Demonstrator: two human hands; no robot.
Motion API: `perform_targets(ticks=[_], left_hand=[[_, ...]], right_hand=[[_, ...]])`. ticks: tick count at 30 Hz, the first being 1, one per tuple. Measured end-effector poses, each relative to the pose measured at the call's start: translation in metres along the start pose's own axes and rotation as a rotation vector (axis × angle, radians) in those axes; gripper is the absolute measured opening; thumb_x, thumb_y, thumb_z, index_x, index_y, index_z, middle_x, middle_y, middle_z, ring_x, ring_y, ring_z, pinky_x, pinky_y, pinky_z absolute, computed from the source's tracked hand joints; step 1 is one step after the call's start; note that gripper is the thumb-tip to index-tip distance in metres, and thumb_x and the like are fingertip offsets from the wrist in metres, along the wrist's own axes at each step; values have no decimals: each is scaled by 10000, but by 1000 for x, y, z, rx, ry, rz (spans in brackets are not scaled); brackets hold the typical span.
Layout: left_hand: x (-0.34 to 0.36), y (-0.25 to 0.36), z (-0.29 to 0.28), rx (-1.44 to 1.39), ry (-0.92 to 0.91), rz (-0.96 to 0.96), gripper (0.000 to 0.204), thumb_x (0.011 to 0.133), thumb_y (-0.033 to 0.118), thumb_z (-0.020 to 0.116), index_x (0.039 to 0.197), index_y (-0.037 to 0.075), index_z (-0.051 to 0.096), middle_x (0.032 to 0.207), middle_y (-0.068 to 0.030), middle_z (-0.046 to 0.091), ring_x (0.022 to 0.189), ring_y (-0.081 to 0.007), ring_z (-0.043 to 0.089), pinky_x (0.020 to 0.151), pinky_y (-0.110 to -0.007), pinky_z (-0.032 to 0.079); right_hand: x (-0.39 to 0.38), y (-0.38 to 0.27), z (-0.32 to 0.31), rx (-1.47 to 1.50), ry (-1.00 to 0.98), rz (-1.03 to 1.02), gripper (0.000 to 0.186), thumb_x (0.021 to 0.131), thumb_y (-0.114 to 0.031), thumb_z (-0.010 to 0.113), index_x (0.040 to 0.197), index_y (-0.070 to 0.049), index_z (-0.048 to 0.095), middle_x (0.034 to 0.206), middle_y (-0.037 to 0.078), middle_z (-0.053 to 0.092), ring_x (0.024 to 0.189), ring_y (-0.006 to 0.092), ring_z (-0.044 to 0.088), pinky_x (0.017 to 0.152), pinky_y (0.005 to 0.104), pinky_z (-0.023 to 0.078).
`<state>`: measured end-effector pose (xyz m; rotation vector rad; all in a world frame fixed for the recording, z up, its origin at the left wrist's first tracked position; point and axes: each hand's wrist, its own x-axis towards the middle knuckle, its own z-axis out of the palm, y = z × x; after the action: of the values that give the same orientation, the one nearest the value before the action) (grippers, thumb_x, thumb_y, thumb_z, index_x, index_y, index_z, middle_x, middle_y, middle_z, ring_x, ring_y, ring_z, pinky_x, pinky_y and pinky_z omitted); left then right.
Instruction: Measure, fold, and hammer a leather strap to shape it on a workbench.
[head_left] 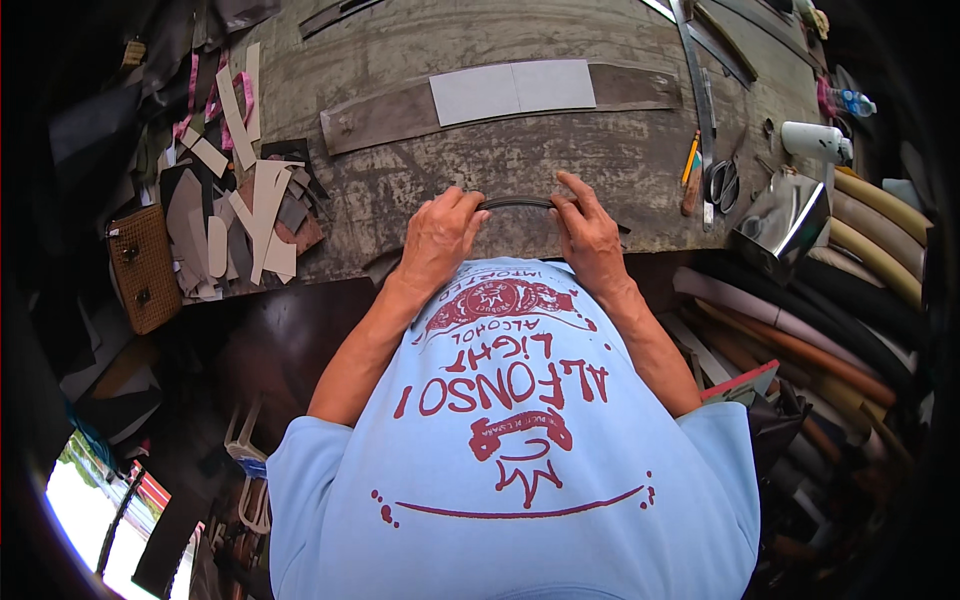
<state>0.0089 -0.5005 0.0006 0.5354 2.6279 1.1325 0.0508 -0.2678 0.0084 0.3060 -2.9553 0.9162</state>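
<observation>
Near the front edge of the worn table (380,200), a narrow dark strip (517,201) runs between my two hands, bowed slightly upward in its middle. My left hand (440,235) is closed on its left end, thumb and fingers pressed together. At the other side my right hand (592,232) pinches it, with the index finger raised a little. A short dark end shows past the right hand. Farther off lies a long brown band (380,120), with a white paper sheet (513,92) on top of it.
Cut scraps (250,215) pile up at the left, beside a brown woven purse (143,268). Toward the right lie a yellow pencil (691,157), a metal ruler (704,110), scissors (722,183), a metal can (783,222) and a white bottle (815,141). Material rolls (875,250) stack beyond the table's right edge.
</observation>
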Motion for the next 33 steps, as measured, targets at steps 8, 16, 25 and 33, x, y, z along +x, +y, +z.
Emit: perform_targets(ticks=[8,16,25,33], left_hand=[[-2,-3,-40,297,63,162,341,826,10,673,1159,27,603,893,-103,551,857,-278,571,752,-397,451],[-8,17,-36,30,221,52,390,844,-36,657,1229,-3,606,937,-158,589,837,-337,613,728,-435,485],[-25,-57,-52,149,-179,-111,251,851,151,722,1053,10,673,899,-143,625,869,-346,636,760,-429,502],[-17,-87,-33,-116,-260,-508,336,884,292,697,985,-27,665,793,-144,661,714,-215,621,690,-378,480]], right_hand=[[-3,1,-9,11,32,-33,503,830,131,618,1317,15,567,1436,189,439,1034,286,619,878,380,550],[0,5,-11,-16,211,-79,578,838,159,596,1371,-59,555,1464,151,423,1026,252,618,845,354,557],[8,41,-34,254,-346,152,243,818,-26,733,1034,-22,623,1237,129,556,1022,323,643,811,408,548],[-7,78,30,-79,-208,-51,281,839,-57,707,1118,-72,674,1309,150,546,1035,309,628,847,395,529]])
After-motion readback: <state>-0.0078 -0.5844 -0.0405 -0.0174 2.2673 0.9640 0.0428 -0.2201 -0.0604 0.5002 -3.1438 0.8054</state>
